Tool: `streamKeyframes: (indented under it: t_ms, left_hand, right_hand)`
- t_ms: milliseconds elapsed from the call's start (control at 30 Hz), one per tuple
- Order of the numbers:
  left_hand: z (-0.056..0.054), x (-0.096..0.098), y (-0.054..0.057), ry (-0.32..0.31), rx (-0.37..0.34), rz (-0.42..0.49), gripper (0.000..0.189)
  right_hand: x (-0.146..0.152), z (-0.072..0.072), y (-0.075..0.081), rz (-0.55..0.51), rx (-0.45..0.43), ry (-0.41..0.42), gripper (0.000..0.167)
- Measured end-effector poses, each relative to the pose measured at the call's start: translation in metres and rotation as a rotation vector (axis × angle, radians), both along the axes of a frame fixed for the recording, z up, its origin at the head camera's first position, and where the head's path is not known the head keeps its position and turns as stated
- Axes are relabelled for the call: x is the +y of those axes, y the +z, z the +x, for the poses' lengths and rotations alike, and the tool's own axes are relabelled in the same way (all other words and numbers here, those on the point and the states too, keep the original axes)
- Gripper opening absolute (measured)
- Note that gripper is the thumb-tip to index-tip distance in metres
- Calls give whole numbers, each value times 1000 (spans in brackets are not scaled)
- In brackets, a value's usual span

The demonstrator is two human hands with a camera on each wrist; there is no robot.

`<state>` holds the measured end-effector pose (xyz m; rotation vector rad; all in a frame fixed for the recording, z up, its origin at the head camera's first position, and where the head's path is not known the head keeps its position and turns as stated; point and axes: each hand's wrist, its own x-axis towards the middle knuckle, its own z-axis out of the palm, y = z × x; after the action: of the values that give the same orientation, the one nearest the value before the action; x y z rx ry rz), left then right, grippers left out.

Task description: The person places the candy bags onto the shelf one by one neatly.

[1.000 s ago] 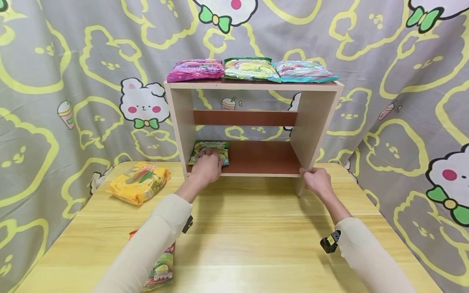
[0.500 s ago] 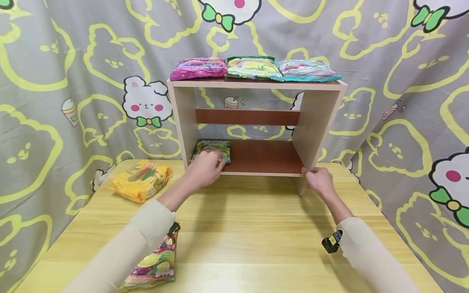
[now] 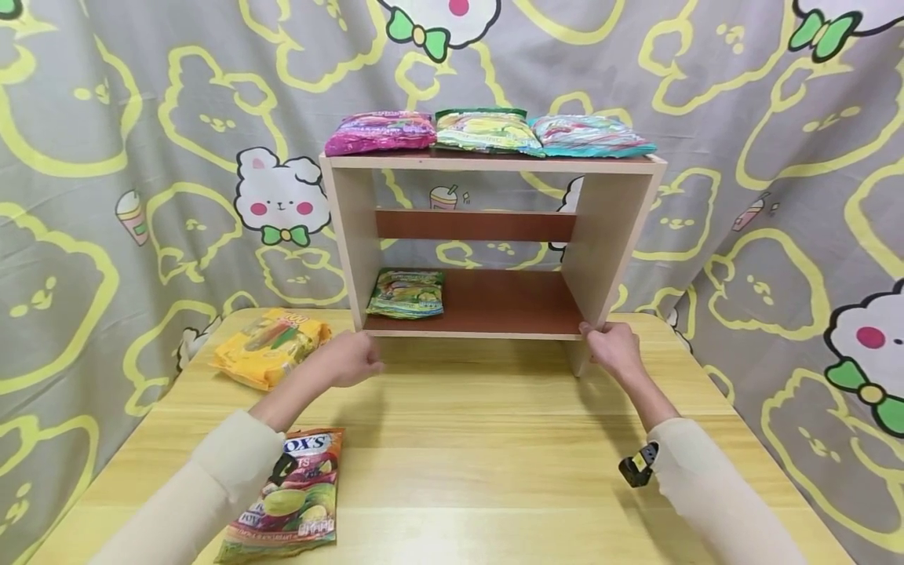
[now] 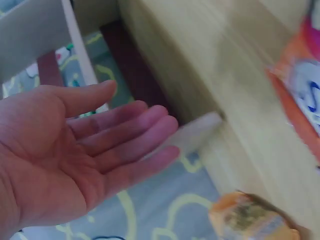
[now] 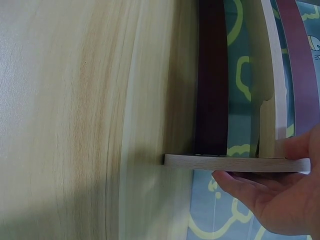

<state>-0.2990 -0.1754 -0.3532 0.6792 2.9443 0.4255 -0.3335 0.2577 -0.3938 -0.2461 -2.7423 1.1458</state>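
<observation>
My left hand is in the air in front of the shelf's lower left corner, holding nothing. The left wrist view shows its palm and relaxed fingers. With my right hand I grip the front edge of the right side panel of a small wooden shelf. In the right wrist view the thumb lies on one side of that panel and the fingers on the other. A green candy packet lies flat at the left end of the lower board.
Purple, green-yellow and teal packets lie along the shelf top. A yellow packet rests on the table left of the shelf. An orange-topped fruit candy bag lies nearer, partly under my left sleeve. Patterned curtain hangs behind.
My left hand has let go of the green packet and drawn back to the left, out of the shelf. The packet stays on the lower board. My right hand keeps its grip.
</observation>
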Motion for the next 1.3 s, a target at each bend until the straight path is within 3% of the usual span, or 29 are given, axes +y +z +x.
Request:
streamKeyframes:
  t_ms: [167, 367, 533, 633, 800, 1300]
  left_hand:
    - [1, -18, -7, 73, -172, -123, 38]
    - [3, -33, -10, 50, -419, -331, 27]
    - [6, -46, -17, 109, -617, -328, 18]
    - [8, -53, -21, 150, -692, -286, 21]
    - [11, -58, -28, 158, -706, -230, 21]
    - [12, -55, -36, 145, -631, -205, 20]
  right_hand:
    - [0, 0, 0, 0, 8, -4, 49]
    - [0, 0, -1, 2, 9, -3, 49]
    - [0, 0, -1, 5, 3, -2, 50]
    - [0, 0, -1, 7, 5, -4, 50]
    - [1, 1, -1, 8, 4, -7, 50]
    - [-1, 1, 1, 7, 3, -10, 50]
